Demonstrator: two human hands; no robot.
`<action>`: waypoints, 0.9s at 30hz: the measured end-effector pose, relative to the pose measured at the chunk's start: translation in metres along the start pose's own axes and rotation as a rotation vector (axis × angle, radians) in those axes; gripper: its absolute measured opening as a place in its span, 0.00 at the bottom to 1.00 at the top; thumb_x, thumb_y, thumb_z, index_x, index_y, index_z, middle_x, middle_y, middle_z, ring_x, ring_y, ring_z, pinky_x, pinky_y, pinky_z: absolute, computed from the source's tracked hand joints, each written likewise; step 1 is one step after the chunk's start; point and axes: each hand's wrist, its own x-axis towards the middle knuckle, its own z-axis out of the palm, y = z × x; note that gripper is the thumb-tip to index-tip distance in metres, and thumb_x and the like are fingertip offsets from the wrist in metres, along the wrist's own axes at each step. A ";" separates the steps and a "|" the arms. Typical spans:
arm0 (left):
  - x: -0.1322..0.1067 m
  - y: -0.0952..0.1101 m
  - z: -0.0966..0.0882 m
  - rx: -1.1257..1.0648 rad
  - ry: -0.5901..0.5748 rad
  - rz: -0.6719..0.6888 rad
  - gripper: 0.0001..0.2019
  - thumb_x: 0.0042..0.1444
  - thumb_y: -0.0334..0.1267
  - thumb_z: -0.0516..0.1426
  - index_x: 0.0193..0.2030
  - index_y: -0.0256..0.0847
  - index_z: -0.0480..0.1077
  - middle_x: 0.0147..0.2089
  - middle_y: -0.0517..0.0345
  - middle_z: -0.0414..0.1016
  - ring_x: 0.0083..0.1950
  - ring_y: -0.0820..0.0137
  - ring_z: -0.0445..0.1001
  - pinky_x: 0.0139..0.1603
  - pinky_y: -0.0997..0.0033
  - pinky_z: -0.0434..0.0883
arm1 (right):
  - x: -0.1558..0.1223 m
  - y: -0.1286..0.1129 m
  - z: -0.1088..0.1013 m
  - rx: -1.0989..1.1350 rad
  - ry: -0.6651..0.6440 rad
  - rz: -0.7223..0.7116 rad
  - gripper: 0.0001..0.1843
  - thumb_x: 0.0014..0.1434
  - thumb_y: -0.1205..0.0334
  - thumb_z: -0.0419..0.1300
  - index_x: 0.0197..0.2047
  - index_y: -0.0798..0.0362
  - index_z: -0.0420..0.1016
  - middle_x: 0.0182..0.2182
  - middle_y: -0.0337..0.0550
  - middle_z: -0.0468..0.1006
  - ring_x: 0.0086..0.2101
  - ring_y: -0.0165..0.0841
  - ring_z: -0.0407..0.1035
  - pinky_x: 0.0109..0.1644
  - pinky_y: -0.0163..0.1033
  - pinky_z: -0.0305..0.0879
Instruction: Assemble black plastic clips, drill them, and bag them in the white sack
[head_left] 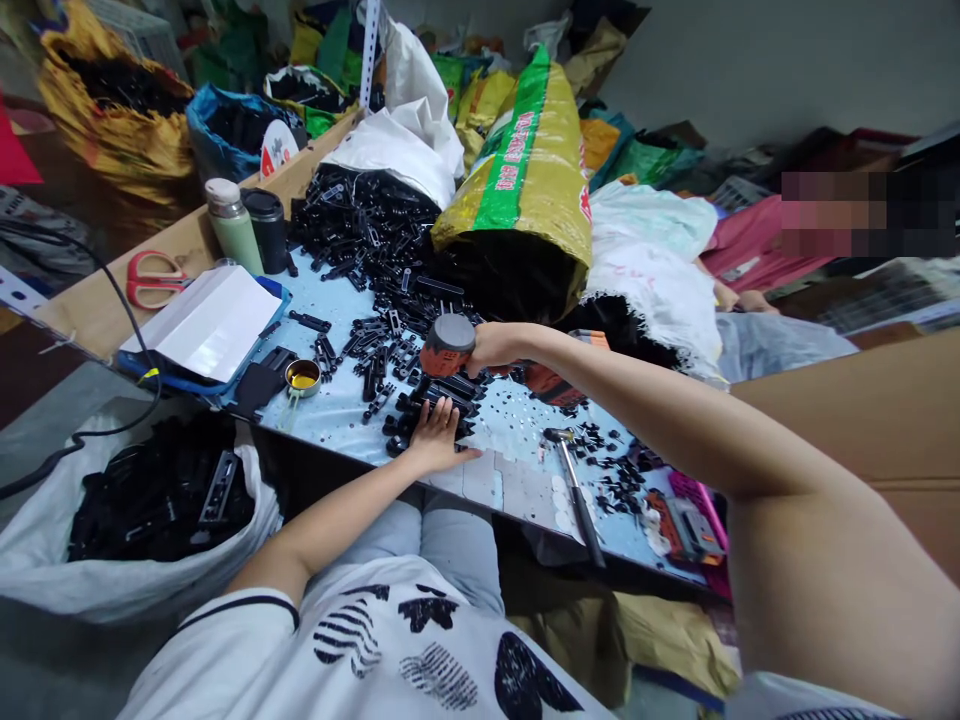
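Observation:
My right hand (496,345) is wrapped round the grip of an orange and dark grey cordless drill (448,346), over the middle of the table. The drill's tip is hidden. Just below it, my left hand (437,432) lies on a row of black plastic parts (405,425), fingers stretched over them and thumb out to the right. Many loose black plastic pieces (367,215) are heaped behind and left of the drill. A hammer (576,490) rests to the right, its handle over the front edge, among small black bits (619,480).
Left on the blue table (300,430) are red scissors (154,280), a paper-covered tray (206,325), a small metal cup (303,377) and two bottles (234,222). A yellow sack (551,190) stands behind; a white sack (259,500) of black parts sits lower left. Another person's arm (765,235) shows at right.

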 end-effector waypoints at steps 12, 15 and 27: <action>-0.005 0.001 -0.002 0.045 0.087 0.065 0.47 0.52 0.69 0.42 0.67 0.30 0.48 0.69 0.39 0.45 0.71 0.55 0.39 0.68 0.49 0.37 | -0.022 -0.026 0.020 -0.012 -0.022 0.025 0.09 0.43 0.61 0.62 0.29 0.56 0.75 0.20 0.42 0.72 0.23 0.31 0.66 0.23 0.33 0.58; -0.007 0.000 -0.001 0.045 0.122 0.067 0.46 0.53 0.67 0.43 0.66 0.29 0.49 0.69 0.37 0.47 0.70 0.55 0.42 0.67 0.49 0.41 | -0.026 -0.038 0.025 -0.002 -0.059 -0.024 0.08 0.43 0.63 0.62 0.30 0.55 0.75 0.20 0.41 0.72 0.23 0.32 0.66 0.23 0.33 0.58; -0.013 0.001 -0.006 -0.025 0.043 0.027 0.47 0.50 0.71 0.42 0.67 0.35 0.44 0.69 0.42 0.49 0.68 0.52 0.48 0.64 0.55 0.53 | -0.053 -0.071 0.037 -0.186 -0.004 -0.026 0.12 0.42 0.56 0.63 0.28 0.56 0.77 0.21 0.45 0.74 0.26 0.35 0.69 0.26 0.34 0.59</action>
